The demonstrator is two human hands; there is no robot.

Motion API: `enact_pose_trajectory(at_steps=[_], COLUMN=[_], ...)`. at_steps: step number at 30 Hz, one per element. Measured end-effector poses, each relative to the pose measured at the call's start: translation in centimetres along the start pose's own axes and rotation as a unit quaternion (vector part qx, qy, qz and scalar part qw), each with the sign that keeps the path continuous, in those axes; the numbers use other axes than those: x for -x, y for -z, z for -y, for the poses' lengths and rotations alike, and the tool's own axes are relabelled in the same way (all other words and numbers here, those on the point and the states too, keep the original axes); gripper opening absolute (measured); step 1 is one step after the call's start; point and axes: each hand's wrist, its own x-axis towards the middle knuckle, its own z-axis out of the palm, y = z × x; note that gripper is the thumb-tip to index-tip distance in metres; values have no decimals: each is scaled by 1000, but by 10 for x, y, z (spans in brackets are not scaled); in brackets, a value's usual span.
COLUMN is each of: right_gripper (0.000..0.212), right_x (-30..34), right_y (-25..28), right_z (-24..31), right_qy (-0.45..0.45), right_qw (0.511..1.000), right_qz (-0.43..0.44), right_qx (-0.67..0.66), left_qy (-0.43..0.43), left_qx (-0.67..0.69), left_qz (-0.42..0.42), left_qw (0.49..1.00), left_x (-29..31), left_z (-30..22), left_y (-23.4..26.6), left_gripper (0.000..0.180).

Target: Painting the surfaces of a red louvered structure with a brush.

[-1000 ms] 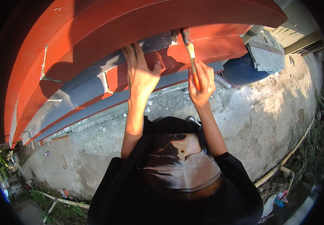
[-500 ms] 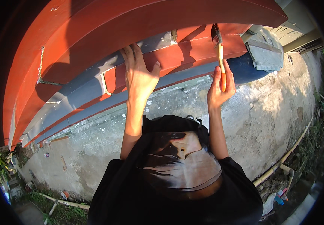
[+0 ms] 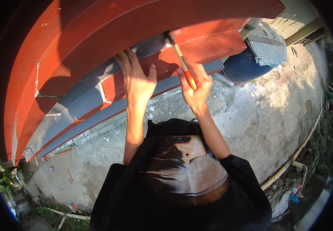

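My right hand [image 3: 198, 81] is closed around the handle of a paintbrush [image 3: 184, 66], pale wood with an orange end. Its dark bristles reach the recessed face under the upper ledge, where grey meets red paint. My left hand [image 3: 137, 79] rests with fingers stretched on the red and grey ledge [image 3: 155, 63], fingertips partly hidden under the overhang and thumb apart. Nothing shows in that hand. Above both hands curves a broad red beam [image 3: 135, 29]. A pale unpainted strip [image 3: 104, 92] crosses the red edge left of my left hand.
A dark blue barrel [image 3: 243, 67] with a grey sheet [image 3: 266, 48] on top stands at the right. Below lies stained concrete ground [image 3: 243, 127]. Pale pipes [image 3: 289, 161] run along its right edge, beside plants and litter. A grey lower ledge [image 3: 197, 75] juts out beneath the red one.
My right hand has moved left with the paintbrush, bringing its bristles from the red section at the right to the grey-red border. My left hand stays on the ledge.
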Motion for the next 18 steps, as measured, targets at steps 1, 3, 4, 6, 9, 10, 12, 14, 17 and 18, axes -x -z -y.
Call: enact_pose_trajectory(at_steps=[1,3,4,6,9,10,12,14,17,18], right_gripper=[35,28,24,24,25,24,20,19,20,20], right_x=[1,-1,-2,-16,-39,-47,-60,-62,-59,-57], right_y=[5,16,25,41,56,59,64,64,68,70], right_z=[2,0,-7,-23,-59,-69,-76,-80,-87,-92], right_qy=[-1,-57,-99,-71,-137,-129,-79,-77,-87,-97], right_qw=[1000,995,987,991,969,977,992,991,985,977], right_qz=[-2,0,-23,-21,-27,-24,-7,-18,-65,-102], right_qx=[2,-84,-128,-111,-203,-168,-98,-108,-138,-159], left_qy=[-4,-3,0,0,-11,-18,-10,-1,-8,-11], left_qx=[-9,-7,-5,-13,-21,-24,-26,-27,-43,-44], left_qz=[-6,-6,-5,-4,-10,-20,-19,-16,-21,-18], left_qw=[1000,1000,1000,1000,1000,999,999,1000,999,999], left_x=[0,1,1,1,2,2,2,2,2,2], left_z=[2,1,0,-1,-1,-1,-1,-2,-2,-1], left_y=[0,1,1,0,-3,-4,-4,-3,0,-1], left_gripper=[95,95,94,93,93,92,92,91,91,90])
